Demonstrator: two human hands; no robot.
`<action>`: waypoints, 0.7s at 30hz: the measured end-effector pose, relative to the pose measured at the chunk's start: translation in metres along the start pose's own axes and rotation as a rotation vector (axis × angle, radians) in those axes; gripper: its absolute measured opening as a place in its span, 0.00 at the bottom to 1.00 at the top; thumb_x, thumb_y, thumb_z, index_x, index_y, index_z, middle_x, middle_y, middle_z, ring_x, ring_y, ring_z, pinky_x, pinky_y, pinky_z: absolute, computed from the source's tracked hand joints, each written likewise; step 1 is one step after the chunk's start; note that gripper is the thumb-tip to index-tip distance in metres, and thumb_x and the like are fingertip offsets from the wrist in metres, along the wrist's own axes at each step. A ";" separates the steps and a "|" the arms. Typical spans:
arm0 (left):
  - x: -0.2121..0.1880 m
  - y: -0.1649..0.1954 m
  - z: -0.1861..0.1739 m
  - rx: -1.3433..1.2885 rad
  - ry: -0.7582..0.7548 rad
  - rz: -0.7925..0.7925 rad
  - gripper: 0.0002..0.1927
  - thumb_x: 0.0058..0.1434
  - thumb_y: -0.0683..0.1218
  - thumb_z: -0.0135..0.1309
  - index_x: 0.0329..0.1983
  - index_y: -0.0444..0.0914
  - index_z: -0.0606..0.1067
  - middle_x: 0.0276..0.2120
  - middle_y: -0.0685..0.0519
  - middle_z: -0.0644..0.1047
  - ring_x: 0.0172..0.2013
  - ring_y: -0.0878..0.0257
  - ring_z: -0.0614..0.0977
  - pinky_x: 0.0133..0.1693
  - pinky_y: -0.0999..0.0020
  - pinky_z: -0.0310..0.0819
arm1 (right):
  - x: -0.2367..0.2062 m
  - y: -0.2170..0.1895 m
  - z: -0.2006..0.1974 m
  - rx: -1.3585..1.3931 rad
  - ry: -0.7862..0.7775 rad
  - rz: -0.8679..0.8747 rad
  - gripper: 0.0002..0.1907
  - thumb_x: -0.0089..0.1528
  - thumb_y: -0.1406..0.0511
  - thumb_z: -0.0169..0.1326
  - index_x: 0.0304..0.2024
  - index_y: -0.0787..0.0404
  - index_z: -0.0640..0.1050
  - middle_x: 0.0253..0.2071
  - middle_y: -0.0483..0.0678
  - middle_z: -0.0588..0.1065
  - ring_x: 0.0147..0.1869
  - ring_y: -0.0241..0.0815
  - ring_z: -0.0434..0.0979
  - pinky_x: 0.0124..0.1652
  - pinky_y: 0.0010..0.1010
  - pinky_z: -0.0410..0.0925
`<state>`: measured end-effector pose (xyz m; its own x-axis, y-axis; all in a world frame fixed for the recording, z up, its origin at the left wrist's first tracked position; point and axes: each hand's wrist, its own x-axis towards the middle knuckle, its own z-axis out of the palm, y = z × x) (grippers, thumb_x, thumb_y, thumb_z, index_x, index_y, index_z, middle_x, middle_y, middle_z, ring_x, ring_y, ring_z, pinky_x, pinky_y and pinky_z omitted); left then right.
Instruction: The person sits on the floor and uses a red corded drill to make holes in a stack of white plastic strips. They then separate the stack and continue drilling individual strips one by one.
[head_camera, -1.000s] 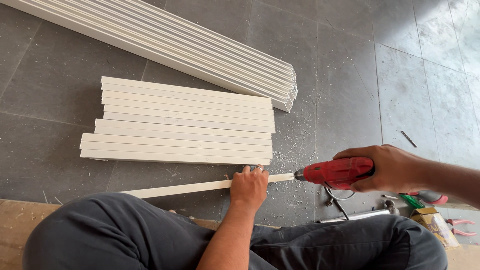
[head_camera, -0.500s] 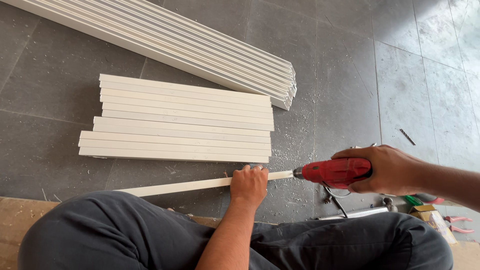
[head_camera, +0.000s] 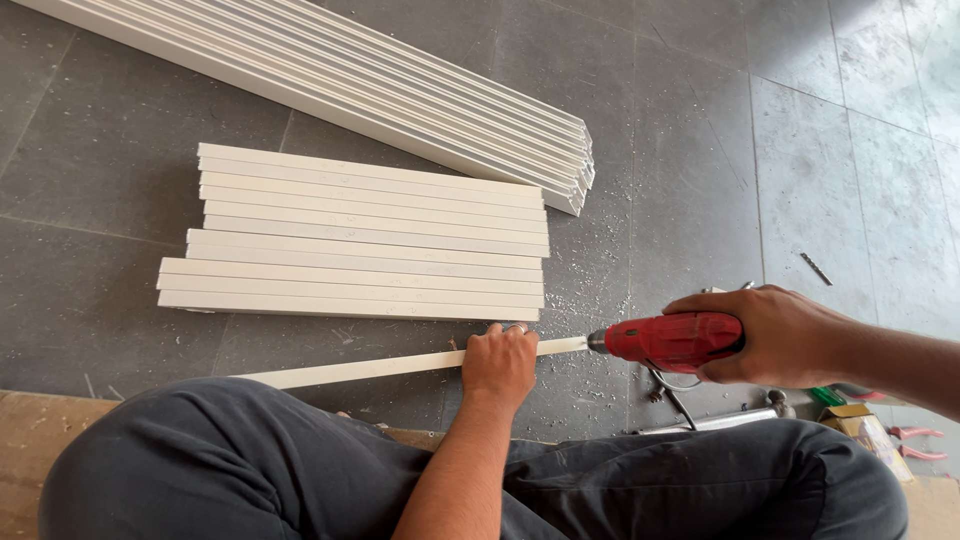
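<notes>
- Grey floor tiles (head_camera: 700, 150) carried stacked white strips (head_camera: 360, 235).
- Left hand (head_camera: 500, 362) gripped one white strip (head_camera: 380, 367) above the person's lap.
- Right hand (head_camera: 785, 335) clasped a red drill (head_camera: 670, 340) at the strip's end.

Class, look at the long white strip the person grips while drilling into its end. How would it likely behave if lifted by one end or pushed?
The white strip is long and thin, so it would probably sag or flex if lifted by one end. It looks light for its length. Its flat faces suggest sliding on the tiled floor, not rolling, which may be why the left hand pins it against the red drill.
</notes>
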<state>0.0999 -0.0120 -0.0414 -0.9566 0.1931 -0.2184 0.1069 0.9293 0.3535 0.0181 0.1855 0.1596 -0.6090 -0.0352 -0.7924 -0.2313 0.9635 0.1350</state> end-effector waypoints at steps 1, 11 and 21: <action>0.000 0.001 0.000 -0.002 -0.010 0.001 0.03 0.65 0.45 0.55 0.39 0.44 0.79 0.41 0.56 0.81 0.42 0.61 0.83 0.39 0.64 0.83 | 0.000 0.000 0.000 -0.004 -0.015 0.021 0.41 0.52 0.55 0.69 0.67 0.36 0.68 0.47 0.39 0.85 0.44 0.38 0.90 0.59 0.33 0.78; -0.002 0.002 -0.004 0.022 -0.051 -0.005 0.04 0.66 0.46 0.54 0.41 0.44 0.79 0.42 0.56 0.81 0.43 0.62 0.83 0.40 0.63 0.82 | 0.001 0.008 0.002 0.032 0.061 -0.086 0.43 0.50 0.56 0.70 0.67 0.38 0.69 0.46 0.41 0.84 0.43 0.40 0.88 0.57 0.35 0.76; -0.001 0.003 -0.006 -0.002 -0.065 -0.019 0.05 0.67 0.45 0.53 0.41 0.44 0.80 0.43 0.56 0.81 0.45 0.61 0.83 0.42 0.62 0.82 | 0.000 0.003 -0.001 -0.008 0.049 -0.082 0.42 0.50 0.55 0.69 0.67 0.38 0.69 0.44 0.40 0.85 0.39 0.40 0.89 0.55 0.35 0.78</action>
<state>0.0999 -0.0115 -0.0345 -0.9389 0.1951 -0.2836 0.0878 0.9324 0.3506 0.0162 0.1884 0.1605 -0.6244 -0.1266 -0.7708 -0.2874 0.9548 0.0759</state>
